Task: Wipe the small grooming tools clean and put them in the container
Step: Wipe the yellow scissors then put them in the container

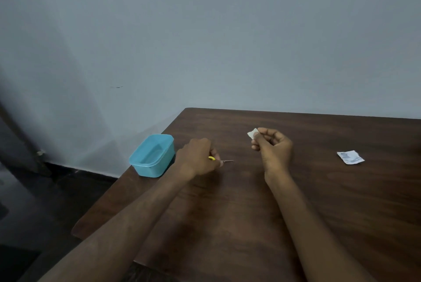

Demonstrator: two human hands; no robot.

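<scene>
The left hand (pixel 198 156) pinches a small yellow-handled tool (pixel 222 160) at centre frame, its tip low over the desk (pixel 227 213); the right hand (pixel 273 147) pinches a white wipe (pixel 252 133); the blue container (pixel 153 155) sits at the desk's left edge; a torn sachet (pixel 350 157) lies right, bare wood between.

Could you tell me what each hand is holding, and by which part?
The left hand grips a small yellow-handled tool by its handle; the right hand pinches a white wipe by one edge.
</scene>
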